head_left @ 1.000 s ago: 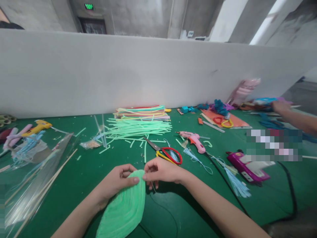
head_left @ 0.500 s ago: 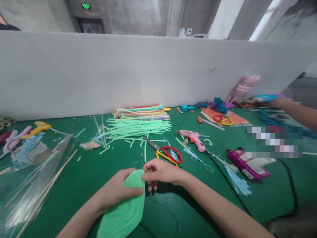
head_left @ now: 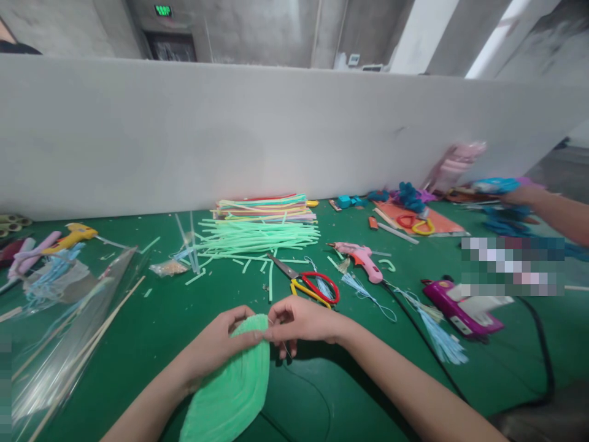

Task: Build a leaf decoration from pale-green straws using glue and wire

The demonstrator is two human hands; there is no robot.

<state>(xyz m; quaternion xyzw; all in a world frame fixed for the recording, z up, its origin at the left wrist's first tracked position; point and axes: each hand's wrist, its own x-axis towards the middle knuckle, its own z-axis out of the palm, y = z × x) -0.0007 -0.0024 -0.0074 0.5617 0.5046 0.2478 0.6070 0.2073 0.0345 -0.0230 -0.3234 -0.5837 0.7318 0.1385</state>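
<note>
While the left hand (head_left: 215,342) holds a green leaf-shaped piece (head_left: 234,390) between thumb and fingers over the surface (head_left: 147,334), the right hand (head_left: 306,320) curls at its upper edge, grip closure unclear; forearms converge.

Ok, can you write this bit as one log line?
left hand: holds green piece | right hand: at its edge | nearer scissors: on table

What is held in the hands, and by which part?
The green fuzzy piece: the left hand grips its upper part, thumb across the front. The right hand is at its upper right edge; its exact pinch is unclear.
</note>
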